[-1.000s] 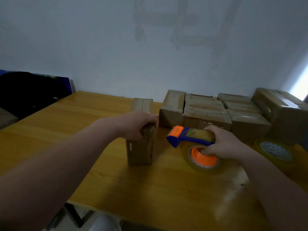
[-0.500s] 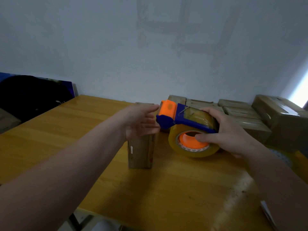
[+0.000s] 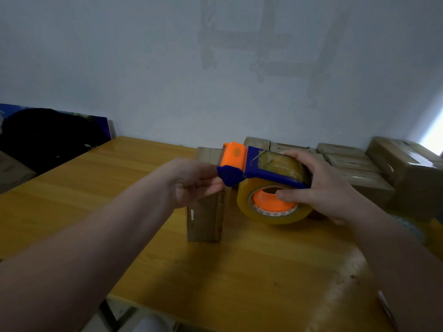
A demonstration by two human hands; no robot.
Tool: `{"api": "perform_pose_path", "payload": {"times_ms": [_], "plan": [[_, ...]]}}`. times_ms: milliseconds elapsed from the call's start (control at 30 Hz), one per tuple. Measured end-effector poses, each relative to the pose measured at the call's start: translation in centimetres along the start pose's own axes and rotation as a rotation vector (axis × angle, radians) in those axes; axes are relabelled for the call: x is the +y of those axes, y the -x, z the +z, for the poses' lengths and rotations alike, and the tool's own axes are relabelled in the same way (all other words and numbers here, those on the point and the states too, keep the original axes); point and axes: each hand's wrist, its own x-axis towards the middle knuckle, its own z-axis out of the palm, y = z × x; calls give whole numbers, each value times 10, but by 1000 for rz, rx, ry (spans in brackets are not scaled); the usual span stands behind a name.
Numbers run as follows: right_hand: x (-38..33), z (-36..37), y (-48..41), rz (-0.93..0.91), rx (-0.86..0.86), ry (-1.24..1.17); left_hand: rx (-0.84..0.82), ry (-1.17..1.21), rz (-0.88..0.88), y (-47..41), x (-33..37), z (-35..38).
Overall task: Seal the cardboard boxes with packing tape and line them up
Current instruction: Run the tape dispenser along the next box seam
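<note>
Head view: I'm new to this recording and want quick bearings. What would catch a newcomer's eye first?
The blue and orange tape dispenser, loaded with a yellowish roll, is held mid-frame above the wooden table, gripped by the right hand. The left hand is at its front end, just over a small upright cardboard box; whether it pinches tape is unclear. More boxes line the wall at the right rear.

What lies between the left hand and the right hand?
The head view shows the tape dispenser there: the right hand grips its roll, the left hand reaches its blue front end.
</note>
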Motion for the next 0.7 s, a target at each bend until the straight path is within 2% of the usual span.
{"api": "perform_pose_path", "payload": {"times_ms": [233, 367, 533, 700], "plan": [[-14, -4, -13, 2, -118, 120, 97, -153, 186, 4, 8, -16], [-18, -24, -17, 11, -182, 238, 180, -113, 239, 8, 9, -40], [-9, -45, -19, 57, -259, 392, 300, -115, 224, 3, -13, -62], [1, -38, -22, 66, -278, 401, 379, -83, 251, -11, -35, -63]]}}
